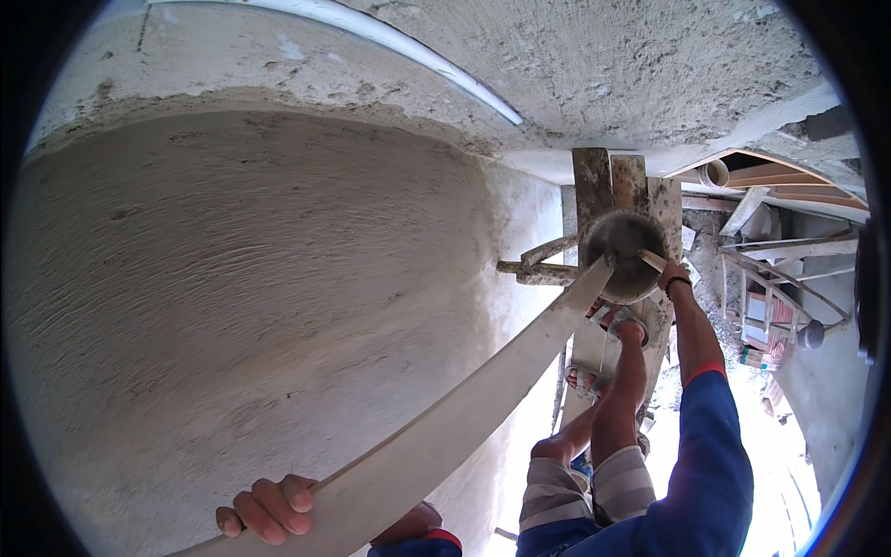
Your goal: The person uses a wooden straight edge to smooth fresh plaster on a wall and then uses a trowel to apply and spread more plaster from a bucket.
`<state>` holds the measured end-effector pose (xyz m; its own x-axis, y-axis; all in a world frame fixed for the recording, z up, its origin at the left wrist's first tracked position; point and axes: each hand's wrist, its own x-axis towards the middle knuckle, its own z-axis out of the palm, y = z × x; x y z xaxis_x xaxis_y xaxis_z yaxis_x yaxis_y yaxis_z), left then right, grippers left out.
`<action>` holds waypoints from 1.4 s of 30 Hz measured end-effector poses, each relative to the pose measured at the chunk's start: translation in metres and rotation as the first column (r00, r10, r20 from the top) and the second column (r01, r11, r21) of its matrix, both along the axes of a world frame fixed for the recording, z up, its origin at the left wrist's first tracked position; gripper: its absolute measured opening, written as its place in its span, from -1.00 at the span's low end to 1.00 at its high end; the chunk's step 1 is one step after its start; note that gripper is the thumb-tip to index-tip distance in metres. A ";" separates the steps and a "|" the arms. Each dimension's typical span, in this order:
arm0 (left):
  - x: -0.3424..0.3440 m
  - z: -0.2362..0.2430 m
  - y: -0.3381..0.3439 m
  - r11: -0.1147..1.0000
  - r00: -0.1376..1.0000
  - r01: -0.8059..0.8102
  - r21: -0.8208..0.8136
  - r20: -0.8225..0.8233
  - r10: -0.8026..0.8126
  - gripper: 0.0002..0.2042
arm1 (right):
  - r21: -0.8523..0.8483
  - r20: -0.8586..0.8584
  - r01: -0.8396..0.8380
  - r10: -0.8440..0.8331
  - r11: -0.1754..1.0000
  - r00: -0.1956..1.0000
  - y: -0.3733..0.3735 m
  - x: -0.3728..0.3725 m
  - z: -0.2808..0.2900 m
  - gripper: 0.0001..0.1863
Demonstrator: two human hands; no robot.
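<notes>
The left hand [269,511] is closed over the upper edge of a long, flat, pale grey board [455,418], which slants up across the view beside a broad wall of rough, damp-looking grey plaster [260,269]. The board's far end reaches over a round, grey-crusted basin [628,215] sitting on weathered, mortar-stained wooden planks [594,181]; whether that end touches the rim or only overhangs it, I cannot tell. The right hand [678,275] seems wrapped round a short, pale, handle-like piece [653,261] pointing into the basin, its lower part not clear. The likeliest trouble is the board: with one hand gripping it near the lower edge of the view and so much length beyond, a small twist of that wrist could swing the far end into the basin and tip it — or score the plaster, if the edge strays sideways. The basin could also slide if pushed, since nothing visible ties it down. Footing is another worry: both sandalled feet [624,323] stand on the narrow planks close by the basin, and a backward step without looking could miss the edge.
</notes>
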<state>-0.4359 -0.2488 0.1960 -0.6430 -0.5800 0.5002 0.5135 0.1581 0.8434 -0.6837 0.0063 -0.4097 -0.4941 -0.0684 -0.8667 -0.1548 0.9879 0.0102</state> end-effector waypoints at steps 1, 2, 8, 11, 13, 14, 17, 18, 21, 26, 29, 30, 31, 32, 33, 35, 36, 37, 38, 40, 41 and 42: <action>-0.003 -0.003 0.002 1.000 1.000 -0.009 0.002 0.004 0.009 -0.33 | 0.000 -0.053 0.018 -0.018 1.000 0.998 -0.006 0.003 -0.003 -0.48; -0.008 -0.006 0.004 0.995 0.995 -0.096 -0.028 -0.004 0.095 -0.41 | -0.003 -0.078 -0.030 0.030 1.000 0.997 -0.009 0.009 -0.004 -0.52; -0.001 -0.008 -0.008 0.997 0.996 0.029 0.073 0.080 -0.035 -0.28 | -0.027 -0.032 -0.235 0.234 0.972 0.972 -0.040 0.024 0.009 -0.62; -0.003 -0.008 -0.010 0.996 0.991 0.053 0.069 0.117 -0.061 -0.27 | -0.215 0.008 -0.093 0.097 0.972 0.995 -0.055 0.038 0.031 -0.57; 0.001 -0.005 -0.013 0.992 0.989 0.072 0.099 0.125 -0.084 -0.27 | -0.234 -0.032 0.048 -0.057 0.971 0.998 -0.042 0.050 0.047 -0.54; 0.005 0.000 -0.014 0.996 0.985 0.075 0.049 0.154 -0.081 -0.27 | -0.253 -0.027 0.077 -0.087 0.964 0.996 -0.031 0.054 0.065 -0.53; 0.004 0.001 -0.015 0.993 0.980 0.117 0.009 0.162 -0.117 -0.27 | -0.412 -0.017 0.142 -0.163 0.900 0.986 0.020 0.074 0.075 -0.52; 0.005 0.002 -0.015 0.993 0.978 0.117 -0.015 0.178 -0.113 -0.27 | -0.402 -0.006 0.154 -0.171 0.903 0.985 0.018 0.075 0.117 -0.52; -0.005 0.003 -0.011 0.988 0.969 0.151 -0.010 0.198 -0.146 -0.24 | -0.472 -0.034 0.131 -0.166 0.872 0.986 0.048 0.097 0.187 -0.52; -0.024 0.017 0.001 0.991 0.960 0.135 -0.021 0.249 -0.126 -0.43 | -0.628 -0.008 0.009 -0.018 0.778 1.000 0.046 0.132 0.299 -0.40; -0.023 0.030 -0.002 0.983 0.945 0.182 0.021 0.272 -0.181 -0.49 | -0.696 -0.086 0.010 -0.098 0.718 0.992 0.025 0.154 0.357 -0.53; -0.021 0.033 -0.002 0.981 0.942 0.191 0.032 0.275 -0.192 -0.51 | -0.790 -0.131 -0.035 -0.114 0.612 0.985 0.019 0.162 0.357 -0.58; -0.021 0.038 -0.002 0.978 0.939 0.206 0.044 0.273 -0.210 -0.53 | -0.866 -0.173 -0.086 -0.135 0.492 0.976 0.015 0.166 0.357 -0.64; -0.017 0.044 -0.003 0.976 0.934 0.209 0.059 0.285 -0.217 -0.55 | -0.831 0.089 0.178 -0.189 0.526 0.978 0.019 0.169 0.362 -0.62; -0.015 0.050 -0.004 0.972 0.928 0.222 0.075 0.289 -0.234 -0.57 | -0.830 0.088 0.181 -0.196 0.528 0.977 0.021 0.175 0.345 -0.62; -0.019 0.056 -0.009 0.963 0.919 0.250 0.104 0.288 -0.269 -0.61 | -0.833 -0.037 0.035 -0.118 0.552 0.992 0.028 0.199 0.281 -0.55; -0.017 0.058 -0.009 0.956 0.911 0.266 0.124 0.291 -0.291 -0.63 | -0.834 -0.033 0.036 -0.116 0.551 0.993 0.024 0.197 0.262 -0.55; -0.016 0.060 -0.010 0.961 0.914 0.250 0.121 0.298 -0.275 -0.64 | -0.809 -0.145 -0.036 -0.140 0.587 0.980 0.020 0.186 0.244 -0.54; -0.015 0.059 -0.009 0.961 0.918 0.254 0.113 0.285 -0.276 -0.65 | -0.798 -0.240 -0.088 -0.180 0.597 0.954 0.018 0.184 0.214 -0.53; -0.014 0.058 -0.009 0.959 0.924 0.265 0.102 0.258 -0.283 -0.68 | -0.777 -0.407 -0.162 -0.288 0.608 0.867 0.018 0.183 0.151 -0.51; -0.013 0.057 -0.010 0.960 0.927 0.264 0.096 0.250 -0.280 -0.69 | -0.671 -0.298 -0.075 -0.175 0.738 0.939 0.008 0.171 0.141 -0.52; -0.012 0.057 -0.012 0.960 0.930 0.268 0.088 0.237 -0.281 -0.70 | -0.529 -0.164 -0.016 -0.084 0.849 0.983 -0.004 0.157 0.131 -0.52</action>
